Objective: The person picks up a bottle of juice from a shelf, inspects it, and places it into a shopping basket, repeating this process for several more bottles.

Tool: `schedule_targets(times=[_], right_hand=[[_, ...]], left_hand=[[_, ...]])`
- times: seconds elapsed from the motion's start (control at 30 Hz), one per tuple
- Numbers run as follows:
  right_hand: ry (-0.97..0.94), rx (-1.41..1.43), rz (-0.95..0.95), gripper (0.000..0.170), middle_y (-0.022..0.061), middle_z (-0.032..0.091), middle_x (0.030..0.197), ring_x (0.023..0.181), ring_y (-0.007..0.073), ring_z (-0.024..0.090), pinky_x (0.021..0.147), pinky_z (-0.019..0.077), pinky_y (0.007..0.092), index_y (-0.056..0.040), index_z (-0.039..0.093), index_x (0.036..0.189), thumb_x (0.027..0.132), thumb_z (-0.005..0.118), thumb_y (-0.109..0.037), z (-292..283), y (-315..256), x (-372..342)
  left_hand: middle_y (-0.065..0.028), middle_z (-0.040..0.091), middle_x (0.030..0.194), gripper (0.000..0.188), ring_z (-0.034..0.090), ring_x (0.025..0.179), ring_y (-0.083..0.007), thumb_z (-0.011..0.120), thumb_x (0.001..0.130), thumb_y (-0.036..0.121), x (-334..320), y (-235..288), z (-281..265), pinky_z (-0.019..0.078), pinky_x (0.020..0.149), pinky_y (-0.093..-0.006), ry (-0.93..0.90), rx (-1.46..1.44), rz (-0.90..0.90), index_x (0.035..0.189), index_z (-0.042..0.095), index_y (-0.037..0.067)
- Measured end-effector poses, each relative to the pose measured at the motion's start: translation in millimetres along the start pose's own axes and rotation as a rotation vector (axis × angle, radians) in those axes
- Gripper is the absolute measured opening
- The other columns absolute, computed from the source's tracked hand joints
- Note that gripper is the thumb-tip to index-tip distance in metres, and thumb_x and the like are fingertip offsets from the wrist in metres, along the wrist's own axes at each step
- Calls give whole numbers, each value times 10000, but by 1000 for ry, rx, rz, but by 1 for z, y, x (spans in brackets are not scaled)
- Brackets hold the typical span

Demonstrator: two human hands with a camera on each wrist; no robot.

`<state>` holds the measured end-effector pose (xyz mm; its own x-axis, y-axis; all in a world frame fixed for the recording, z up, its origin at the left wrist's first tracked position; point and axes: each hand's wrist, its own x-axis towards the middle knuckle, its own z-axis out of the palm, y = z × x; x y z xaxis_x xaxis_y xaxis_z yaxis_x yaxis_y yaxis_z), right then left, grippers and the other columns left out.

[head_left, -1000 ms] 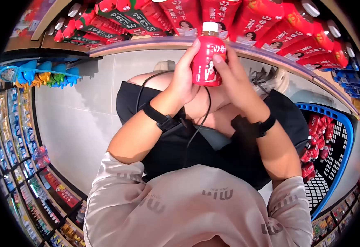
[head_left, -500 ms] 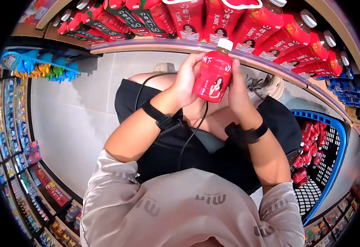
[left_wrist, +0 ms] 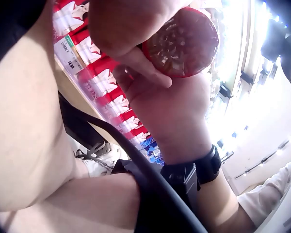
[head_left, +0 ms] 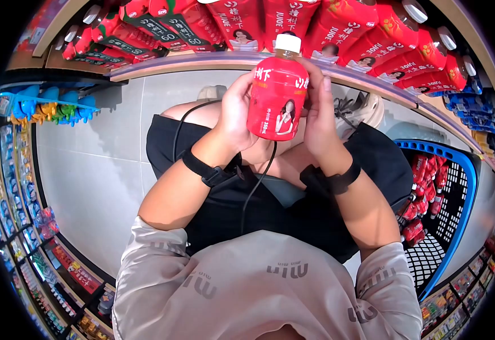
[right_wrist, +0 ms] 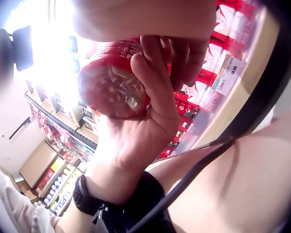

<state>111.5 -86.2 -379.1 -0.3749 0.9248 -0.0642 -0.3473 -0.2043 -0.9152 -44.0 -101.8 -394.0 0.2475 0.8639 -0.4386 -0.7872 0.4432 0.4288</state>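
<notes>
A person w/ bare hands has the red bottle in front of the body, above the knees and near the shelf. The left hand grips its side, w/ fingers and thumb bent round the body of the bottle, so this hand prob. carries most of the weight. The right hand is at the opposite side: its fingers reach behind the bottle and its thumb stands up, off the label; I cannot tell if these fingers press on it or only guard it. The white cap points away from the person and the printed front is toward the face, prob. b/c the label is so easier to read. The blue-rimmed basket stands at the person's right, w/ red goods inside, prob. there b/c it is within reach and leaves space for the knees.
</notes>
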Motion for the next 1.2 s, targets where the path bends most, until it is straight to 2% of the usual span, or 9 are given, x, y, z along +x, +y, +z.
schedule_targets(times=[0.23,0.3,0.43,0.47,0.57,0.77,0.97,1.0,1.2], right_hand=[[41,-126,-150,654,136,481,1414,1034,168,595,845,472,304,-57,376,1468,1047,220,-532,-10,13,8],[41,-141,-174,638,138,494,1391,1038,172,591,845,473,317,-46,374,1464,1049,244,-514,-12,10,8],[59,-243,-271,607,129,499,1374,1036,174,585,870,470,324,-49,382,1457,1055,264,-488,-10,9,7],[-12,-288,-263,576,143,493,1379,1093,218,574,929,453,343,-28,384,1446,1058,313,-447,-12,12,7],[-65,-324,-221,530,189,528,1343,1204,300,553,1031,414,383,15,426,1393,1052,405,-390,-6,13,4],[66,-241,56,493,206,622,1206,1139,273,607,983,446,368,19,494,1328,1046,449,-383,-8,11,9],[41,-293,-127,514,213,605,1230,1156,279,593,993,436,358,18,489,1336,1063,390,-406,-2,3,5],[-13,-344,-172,526,217,594,1247,1174,287,581,1008,425,364,24,489,1335,1069,365,-412,-1,1,3],[-54,-346,-92,557,245,549,1298,1244,360,524,1066,374,392,49,495,1321,1081,288,-409,-5,19,2]], left_hand=[[-254,640,1206,691,688,985,-397,279,1008,524,-5,14,-1,600,794,-498,-156,-90,27,1350,504,-32],[-231,676,1104,665,700,930,-381,275,1002,499,-7,17,-1,599,767,-487,-141,-118,111,1289,545,-37],[-194,660,1161,670,682,997,-353,325,990,534,-6,17,-5,553,866,-509,-204,-188,151,1279,544,-30],[-166,638,1228,658,654,1079,-320,358,994,541,-9,15,6,514,946,-484,-75,-68,163,1314,521,-11],[-188,609,1273,699,630,1125,-324,331,1008,573,-5,9,11,470,1031,-463,4,-70,79,1361,481,-11],[-166,588,1323,720,613,1200,-290,340,1014,608,0,3,3,513,1014,-447,-121,0,7,1409,435,13],[-135,686,1123,439,687,1034,-250,378,1057,368,1,4,-3,574,898,-413,-3,-42,59,1248,568,21],[-117,698,1061,382,700,951,-227,415,1043,330,-4,4,-4,583,848,-382,-232,-122,2,1191,598,30],[-96,693,1080,409,688,968,-214,423,1039,382,-6,7,5,561,867,-370,-105,-87,8,1216,592,54]])
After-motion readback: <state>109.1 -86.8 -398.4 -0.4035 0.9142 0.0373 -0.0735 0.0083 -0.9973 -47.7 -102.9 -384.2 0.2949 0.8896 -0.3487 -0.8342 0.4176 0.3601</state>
